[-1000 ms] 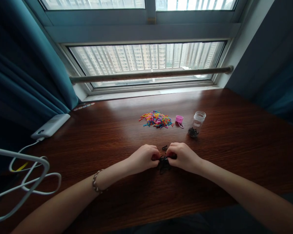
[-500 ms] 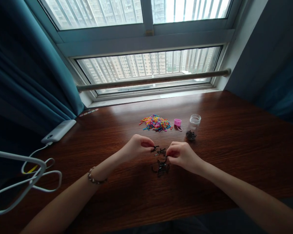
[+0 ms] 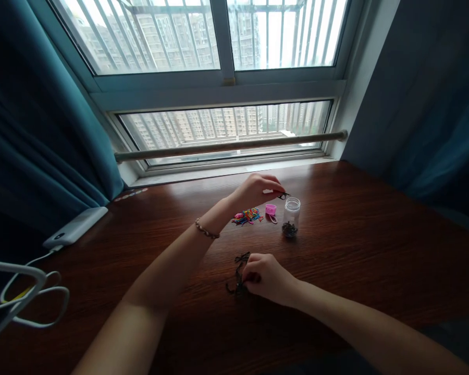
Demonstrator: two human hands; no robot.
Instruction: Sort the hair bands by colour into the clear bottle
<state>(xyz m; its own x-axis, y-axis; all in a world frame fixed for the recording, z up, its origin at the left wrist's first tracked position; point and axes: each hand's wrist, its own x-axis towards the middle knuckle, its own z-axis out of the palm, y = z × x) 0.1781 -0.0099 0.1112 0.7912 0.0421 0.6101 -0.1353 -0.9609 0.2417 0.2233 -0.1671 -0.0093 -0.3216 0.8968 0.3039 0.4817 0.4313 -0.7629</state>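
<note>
My left hand point(image 3: 260, 190) reaches over the colourful pile of small bands point(image 3: 247, 216), pinching a few black bands point(image 3: 284, 196) just above the mouth of a clear jar point(image 3: 292, 211). Black bands point(image 3: 289, 229) lie in the bottom of the upright, uncovered jar. Lower down, my right hand point(image 3: 266, 277) has its fingertips closed at the edge of a loose black band pile point(image 3: 238, 284); its fingers partly hide what they grip. A small black cluster point(image 3: 242, 257) lies just above that pile. Right of the colourful pile sits a pink lid point(image 3: 271, 209) with a loop.
On the left of the brown wooden table point(image 3: 355, 229) lies a white power bank point(image 3: 76, 227) with a white cable point(image 3: 35, 291). A blue curtain point(image 3: 54, 114) hangs beside it. Behind the table are a window and a horizontal rail point(image 3: 226, 147).
My left hand has moved up and right from the black bands to the jar mouth, carrying black bands. My right hand has shifted slightly toward the lower black pile. The camera view has tilted.
</note>
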